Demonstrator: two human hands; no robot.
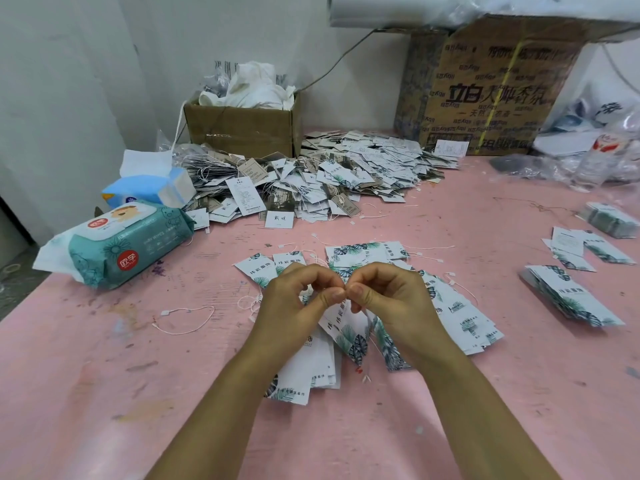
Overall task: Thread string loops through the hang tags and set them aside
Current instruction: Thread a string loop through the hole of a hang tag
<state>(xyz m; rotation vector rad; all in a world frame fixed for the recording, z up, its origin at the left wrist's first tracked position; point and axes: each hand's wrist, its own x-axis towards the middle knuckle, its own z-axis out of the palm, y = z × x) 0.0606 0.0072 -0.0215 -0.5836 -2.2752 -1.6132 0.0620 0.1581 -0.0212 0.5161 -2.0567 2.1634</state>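
Observation:
My left hand (298,303) and my right hand (391,299) meet fingertip to fingertip above a spread of white hang tags with green leaf print (349,337) on the pink table (104,375). Both hands pinch a thin white string between thumb and forefinger; the string hangs down with its ends (366,377) near the tags. Which tag the string passes through is hidden by my fingers. A loose string loop (187,317) lies to the left. A big heap of strung tags (311,174) lies at the back.
A wet-wipes pack (121,244) and a tissue pack (149,185) lie at left. A small open carton (242,126) and a large printed carton (485,88) stand at the back. Stacks of tags (571,296) and plastic bags (588,161) are at right.

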